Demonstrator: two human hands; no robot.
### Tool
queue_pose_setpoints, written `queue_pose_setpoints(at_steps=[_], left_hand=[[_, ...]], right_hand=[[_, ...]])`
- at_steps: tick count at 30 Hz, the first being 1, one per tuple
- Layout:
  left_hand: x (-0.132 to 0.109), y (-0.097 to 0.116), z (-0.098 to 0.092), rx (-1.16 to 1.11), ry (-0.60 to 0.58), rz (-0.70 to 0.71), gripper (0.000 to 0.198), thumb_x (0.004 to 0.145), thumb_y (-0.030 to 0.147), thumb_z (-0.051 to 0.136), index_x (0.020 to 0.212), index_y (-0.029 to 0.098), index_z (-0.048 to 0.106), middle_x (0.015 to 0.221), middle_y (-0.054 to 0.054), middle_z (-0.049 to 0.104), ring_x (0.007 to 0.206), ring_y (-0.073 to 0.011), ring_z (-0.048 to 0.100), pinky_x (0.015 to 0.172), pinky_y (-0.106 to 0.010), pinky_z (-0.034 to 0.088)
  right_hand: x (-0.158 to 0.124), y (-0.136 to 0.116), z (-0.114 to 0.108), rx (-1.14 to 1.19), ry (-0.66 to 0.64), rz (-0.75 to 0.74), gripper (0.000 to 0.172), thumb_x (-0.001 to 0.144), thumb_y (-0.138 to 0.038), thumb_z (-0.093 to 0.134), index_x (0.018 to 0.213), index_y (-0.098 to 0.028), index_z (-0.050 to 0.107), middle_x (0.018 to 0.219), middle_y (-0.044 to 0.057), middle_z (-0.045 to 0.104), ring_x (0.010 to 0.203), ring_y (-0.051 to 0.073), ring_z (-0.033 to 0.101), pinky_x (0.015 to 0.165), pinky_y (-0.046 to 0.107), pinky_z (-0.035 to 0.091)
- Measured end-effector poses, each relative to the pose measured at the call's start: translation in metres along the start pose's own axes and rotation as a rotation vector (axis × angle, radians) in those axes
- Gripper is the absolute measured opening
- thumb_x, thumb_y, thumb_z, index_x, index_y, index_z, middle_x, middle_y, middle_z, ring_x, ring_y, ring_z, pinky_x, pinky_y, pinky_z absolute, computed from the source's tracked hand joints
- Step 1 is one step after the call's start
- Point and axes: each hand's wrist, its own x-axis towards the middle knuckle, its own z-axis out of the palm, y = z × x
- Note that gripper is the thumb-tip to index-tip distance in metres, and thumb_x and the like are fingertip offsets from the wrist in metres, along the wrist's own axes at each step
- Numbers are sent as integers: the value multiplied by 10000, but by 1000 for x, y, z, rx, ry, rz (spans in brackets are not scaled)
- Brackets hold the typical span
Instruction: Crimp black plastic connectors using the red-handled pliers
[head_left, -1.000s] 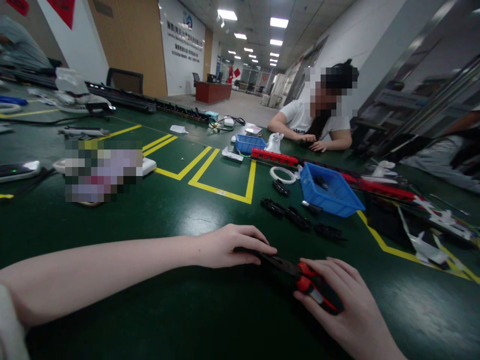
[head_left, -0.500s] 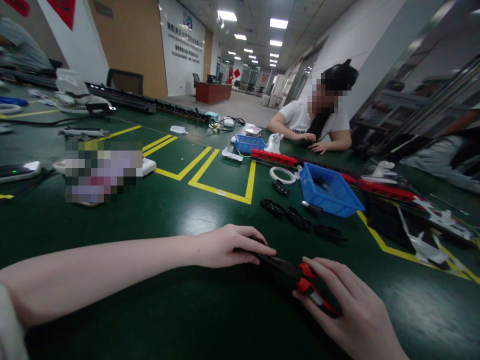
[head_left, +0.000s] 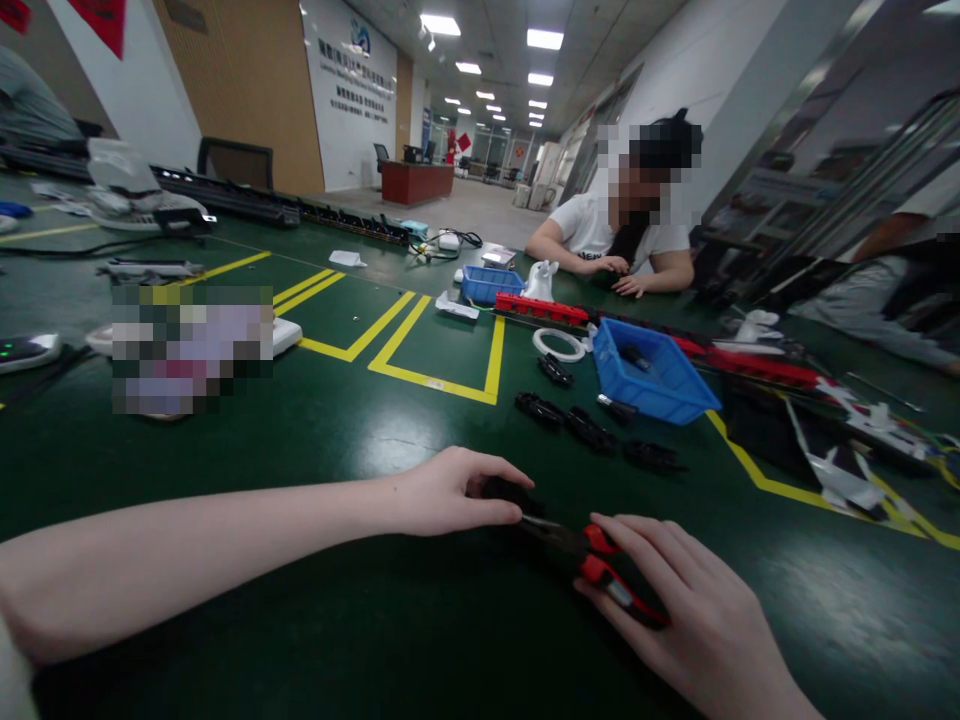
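Observation:
My right hand [head_left: 686,600] is closed around the red-and-black handles of a pair of pliers [head_left: 566,543], whose jaws point left. Between the thumb and fingers of my left hand [head_left: 457,492] is a small black part [head_left: 511,492]; much of it is covered by the fingers. The plier tips reach this part near my left thumb, but whether they grip it I cannot tell. Beyond my hands, several similar black parts [head_left: 589,430] lie on the green table [head_left: 315,600].
Past the black parts are a blue bin [head_left: 656,385], a white ring [head_left: 559,345] and a long red strip [head_left: 544,308]. A smaller blue bin [head_left: 491,285] stands farther back. At left lies a blurred phone-like object [head_left: 195,355]. Across the table sits a person [head_left: 600,235].
The pliers' handles have come closer together, and my right hand has moved slightly left. My left fingers have shifted, showing more of the black part. The whole view has turned slightly.

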Motion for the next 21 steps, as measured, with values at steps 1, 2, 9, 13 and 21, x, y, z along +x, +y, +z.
queue_pose_setpoints(at_steps=[1, 2, 9, 13, 21], left_hand=[[1, 0, 0, -21, -5, -3, 444, 911, 359, 630, 1322, 198, 585, 1101, -82, 682, 848, -167, 647, 712, -268, 513], [1, 0, 0, -45, -13, -3, 436, 914, 350, 625, 1319, 192, 588, 1111, -83, 680, 859, -166, 649, 730, -272, 517], [4, -5, -5, -129, -45, 32, 361, 959, 276, 541, 1298, 170, 601, 1137, -85, 671, 832, -130, 644, 792, -283, 533], [3, -3, -5, -127, -59, 1, 426, 920, 324, 614, 1318, 175, 584, 1020, -73, 679, 806, -140, 633, 738, -277, 523], [2, -1, -3, -133, -37, -19, 427, 898, 329, 637, 1298, 185, 596, 1060, -77, 667, 802, -138, 627, 720, -272, 517]], right_hand=[[0, 0, 0, 2, -3, 0, 403, 868, -376, 629, 1200, -150, 608, 1027, 104, 690, 853, 191, 657, 703, 299, 543], [0, 0, 0, 2, -6, 0, 403, 870, -375, 626, 1203, -148, 604, 1027, 105, 688, 853, 191, 656, 701, 299, 543], [3, 0, -2, 10, 1, 2, 387, 879, -365, 612, 1198, -146, 590, 1023, 107, 684, 850, 193, 658, 699, 302, 549], [3, -1, -3, 24, -16, 16, 380, 877, -369, 614, 1189, -151, 593, 1021, 103, 683, 854, 191, 659, 703, 300, 554], [0, 2, 0, 5, -13, 17, 428, 859, -366, 634, 1227, -153, 584, 1041, 107, 686, 866, 204, 660, 711, 322, 551]])
